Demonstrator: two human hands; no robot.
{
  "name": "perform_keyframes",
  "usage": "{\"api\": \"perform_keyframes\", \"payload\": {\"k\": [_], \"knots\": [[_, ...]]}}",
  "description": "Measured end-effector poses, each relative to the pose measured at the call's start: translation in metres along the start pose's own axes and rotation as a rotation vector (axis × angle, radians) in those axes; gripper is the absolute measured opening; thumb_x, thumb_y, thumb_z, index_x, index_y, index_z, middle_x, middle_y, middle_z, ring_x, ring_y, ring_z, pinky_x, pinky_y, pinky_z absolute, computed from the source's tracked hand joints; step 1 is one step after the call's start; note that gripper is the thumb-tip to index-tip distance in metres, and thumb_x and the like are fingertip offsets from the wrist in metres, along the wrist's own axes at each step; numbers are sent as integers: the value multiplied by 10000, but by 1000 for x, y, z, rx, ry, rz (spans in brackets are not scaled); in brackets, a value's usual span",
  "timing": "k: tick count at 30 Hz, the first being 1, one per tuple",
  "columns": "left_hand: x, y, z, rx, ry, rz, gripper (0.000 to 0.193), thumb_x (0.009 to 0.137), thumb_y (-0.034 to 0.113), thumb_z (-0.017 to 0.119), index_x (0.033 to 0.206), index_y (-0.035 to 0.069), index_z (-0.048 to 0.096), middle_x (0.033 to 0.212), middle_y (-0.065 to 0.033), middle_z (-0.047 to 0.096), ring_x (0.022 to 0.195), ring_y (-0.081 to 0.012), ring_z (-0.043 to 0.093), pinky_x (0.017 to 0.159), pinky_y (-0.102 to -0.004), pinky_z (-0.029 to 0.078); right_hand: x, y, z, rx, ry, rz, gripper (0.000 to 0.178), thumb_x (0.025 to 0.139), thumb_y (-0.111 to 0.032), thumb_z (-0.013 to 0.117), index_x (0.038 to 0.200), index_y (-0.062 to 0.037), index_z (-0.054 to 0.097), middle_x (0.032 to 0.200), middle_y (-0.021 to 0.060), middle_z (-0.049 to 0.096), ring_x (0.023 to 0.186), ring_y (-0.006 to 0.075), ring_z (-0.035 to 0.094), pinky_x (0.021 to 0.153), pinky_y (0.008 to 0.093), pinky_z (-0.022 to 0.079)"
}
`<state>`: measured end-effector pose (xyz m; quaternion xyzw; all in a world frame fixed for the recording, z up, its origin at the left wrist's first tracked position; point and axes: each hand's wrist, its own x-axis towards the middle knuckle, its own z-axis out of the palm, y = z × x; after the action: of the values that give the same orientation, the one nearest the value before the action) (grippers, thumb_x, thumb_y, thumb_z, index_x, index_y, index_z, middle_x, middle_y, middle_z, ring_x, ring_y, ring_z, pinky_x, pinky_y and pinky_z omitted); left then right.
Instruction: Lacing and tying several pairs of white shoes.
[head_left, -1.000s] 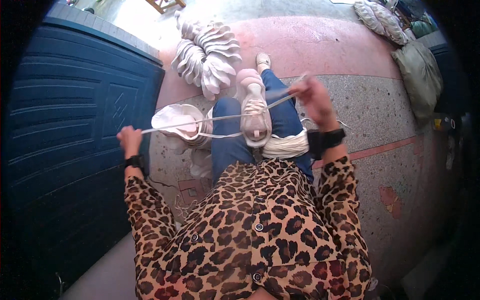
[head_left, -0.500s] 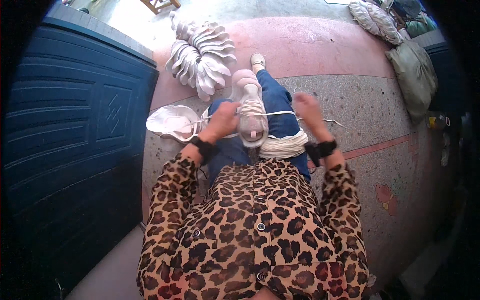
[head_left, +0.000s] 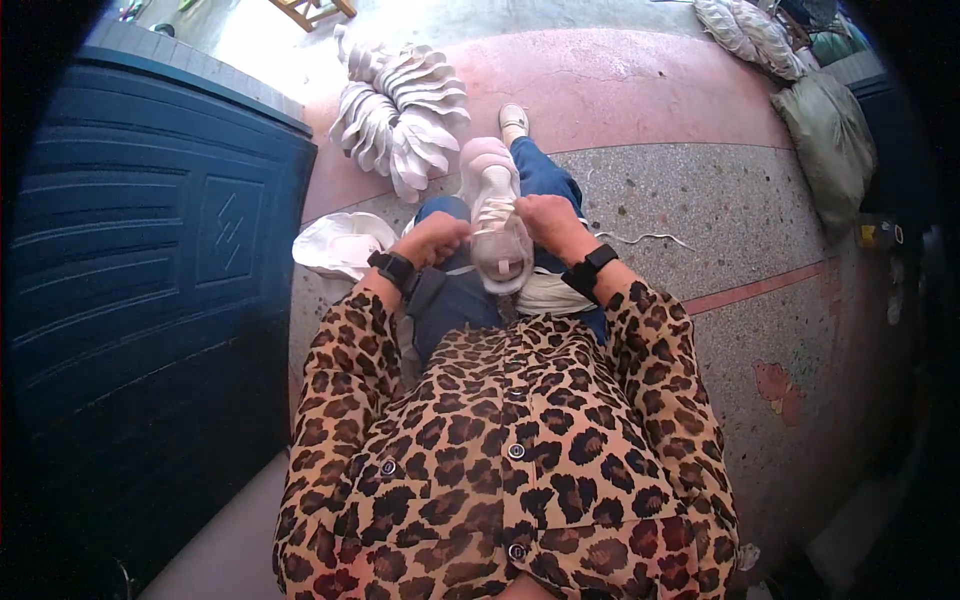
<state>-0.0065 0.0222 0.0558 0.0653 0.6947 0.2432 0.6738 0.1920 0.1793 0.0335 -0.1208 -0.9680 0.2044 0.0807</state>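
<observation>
A pale pink and white sneaker [head_left: 502,262] rests lengthwise between my thighs, its toe pointing away from me. A cream shoelace [head_left: 496,212] crosses its front in several rows. Closed at the shoe's left edge, my left hand [head_left: 436,240] pinches a lace end by the opening. My right hand [head_left: 553,224] is curled at the right edge of the lacing, fingertips on the lace; most of what it grips is hidden. Under my right wrist lies a bundle of cream laces [head_left: 545,294] across my thigh, partly covered by the arm.
Left of my leg sits another white shoe [head_left: 340,243] with a pink insole. Farther off, a curved stack of white shoe parts [head_left: 400,120] lies on the floor. A loose lace [head_left: 650,238] trails at right. Blue panelled door [head_left: 170,240] at left; greenish sack [head_left: 828,145] at right.
My right hand has come in from the right to the shoe's lacing. The lace stretched across the shoe is no longer seen taut. My left hand has shifted slightly left and down.
</observation>
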Motion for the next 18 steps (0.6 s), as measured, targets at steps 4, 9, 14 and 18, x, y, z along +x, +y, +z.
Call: {"api": "perform_keyframes", "payload": {"k": [4,9,14,18], "knots": [[-9,-10,11,34,38,102,323,903,308,693,714,57,623,597,16,514,459,-102,433,420,-268,299,-29,-3,-13,34,-101,-3,27,808,-84,608,788,-66,609,722,148,658,717,348,687,628,455,537],[-24,2,5,104,-78,213,373,931,370,688,737,55,646,634,2,582,519,-97,520,485,-249,397,-36,-2,-16,6,38,187,63,856,-75,567,916,-59,573,797,168,669,729,355,683,622,455,536],[-99,44,-2,-67,-117,479,309,987,336,630,835,68,648,717,-13,634,658,-110,615,621,-244,488,-12,-21,-63,366,579,323,172,941,-67,503,1100,-30,555,900,208,635,716,321,667,627,409,543],[-119,50,-19,-349,-150,626,282,1029,312,546,919,63,617,817,-46,645,766,-150,644,758,-313,542,-2,-43,-116,1312,627,639,226,1011,-109,454,1206,-2,496,767,54,542,604,133,566,603,285,540]]}}
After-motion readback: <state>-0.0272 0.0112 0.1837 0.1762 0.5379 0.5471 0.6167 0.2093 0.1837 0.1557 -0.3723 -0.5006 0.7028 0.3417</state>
